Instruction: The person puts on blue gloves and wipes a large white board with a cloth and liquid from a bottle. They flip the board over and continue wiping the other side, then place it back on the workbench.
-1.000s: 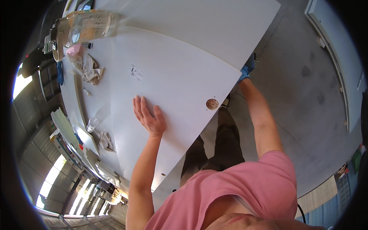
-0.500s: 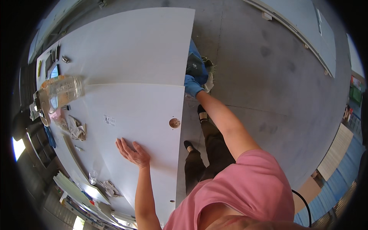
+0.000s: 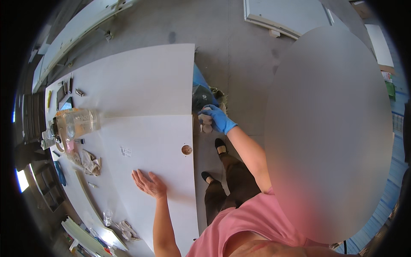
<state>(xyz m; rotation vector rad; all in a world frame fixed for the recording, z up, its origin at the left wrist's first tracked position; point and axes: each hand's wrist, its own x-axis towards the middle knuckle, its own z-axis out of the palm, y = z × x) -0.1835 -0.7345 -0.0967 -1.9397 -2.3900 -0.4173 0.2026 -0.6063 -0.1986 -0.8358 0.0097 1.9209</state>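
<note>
My left hand [image 3: 150, 185] is bare and flat, palm down on the front white panel [image 3: 147, 160], its fingers out straight, thumb apart, with hold of nothing. My right hand [image 3: 220, 119], in a blue glove, is closed round a pale crumpled wad [image 3: 206, 124], the fingers bent over it, so my grip is only as wide as what it holds; I cannot tell what the wad is made of. It is just beyond the panel's right edge, near the corner where the rear white panel [image 3: 145, 81] adjoins.

From the far left I see a dark blue thing [image 3: 60, 173], too small to make out, then a clear jug [image 3: 81, 121] with a handle, and just beside it something pink [image 3: 70, 147]. Nearer me lie a rumpled beige cloth [image 3: 91, 163], a piece of crumpled clear plastic [image 3: 108, 217] and a second cloth [image 3: 127, 230]. The front panel carries a small white label [image 3: 126, 151] to the left of its middle, and a round hole [image 3: 186, 150] close to its right edge. Past that edge sits a blue and dark bundle [image 3: 200, 97], near my glove, with my dark shoes [image 3: 220, 144] on the grey floor [image 3: 244, 64] below; farther right, a large blur hides much of the view
</note>
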